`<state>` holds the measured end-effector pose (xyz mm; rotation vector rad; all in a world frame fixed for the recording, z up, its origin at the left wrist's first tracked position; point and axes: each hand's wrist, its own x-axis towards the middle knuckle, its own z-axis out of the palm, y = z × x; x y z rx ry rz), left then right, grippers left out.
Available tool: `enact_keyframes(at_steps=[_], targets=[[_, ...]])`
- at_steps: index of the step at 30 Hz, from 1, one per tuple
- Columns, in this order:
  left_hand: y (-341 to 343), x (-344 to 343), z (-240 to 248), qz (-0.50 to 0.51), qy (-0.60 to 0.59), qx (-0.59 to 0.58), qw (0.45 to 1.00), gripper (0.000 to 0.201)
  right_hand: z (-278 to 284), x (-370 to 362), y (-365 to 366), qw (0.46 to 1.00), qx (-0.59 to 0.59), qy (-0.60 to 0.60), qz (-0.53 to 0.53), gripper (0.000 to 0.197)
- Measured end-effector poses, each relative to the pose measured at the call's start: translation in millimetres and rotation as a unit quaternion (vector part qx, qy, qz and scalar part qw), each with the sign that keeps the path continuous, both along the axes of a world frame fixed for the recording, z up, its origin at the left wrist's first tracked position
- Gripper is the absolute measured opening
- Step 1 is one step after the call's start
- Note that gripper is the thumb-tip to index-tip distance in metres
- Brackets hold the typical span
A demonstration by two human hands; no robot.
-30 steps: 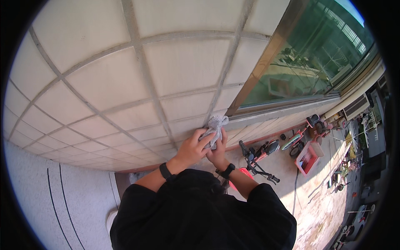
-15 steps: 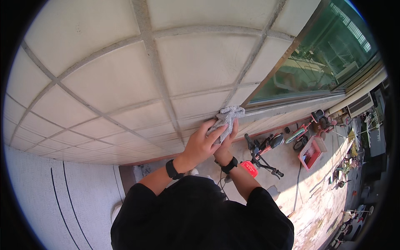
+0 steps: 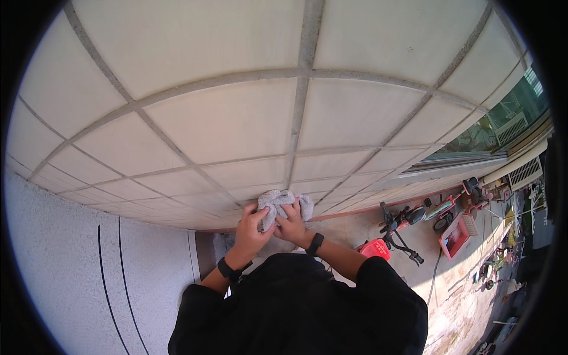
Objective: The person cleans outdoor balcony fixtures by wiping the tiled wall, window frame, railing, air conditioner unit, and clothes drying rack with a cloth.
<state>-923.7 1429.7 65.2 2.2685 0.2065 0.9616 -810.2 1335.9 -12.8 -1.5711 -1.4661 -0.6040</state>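
Note:
Both of my hands press a crumpled grey cloth (image 3: 283,201) against the lower part of a cream tiled wall (image 3: 236,118). My left hand (image 3: 251,228) grips the cloth's left side, fingers curled into it. My right hand (image 3: 291,225) holds the right side from below. Each wrist carries a black band, and my black sleeves fill the bottom of the view.
A speckled grey wall panel (image 3: 71,266) with two dark lines stands at the left. On the pavement to the right are a red child's bicycle (image 3: 393,231), a red basket (image 3: 457,236) and small clutter. A green-tinted window (image 3: 503,127) lies at the far right.
My hands and the cloth have slid left along the wall, away from the window, and lower down. The view has swung left with them.

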Motion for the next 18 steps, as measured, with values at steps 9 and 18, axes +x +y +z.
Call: enact_keyframes(at_steps=[9,18], targets=[[53.2,-52.1,75.1,0.145,-0.18,0.011,0.973,0.048,133.1,-32.0,87.3,0.978,0.1,-0.15,0.102,0.027],[36.1,-5.8,69.6,-0.051,-0.092,0.047,0.993,0.057,31.7,-18.1,26.7,0.979,0.084,-0.036,-0.183,0.052]])
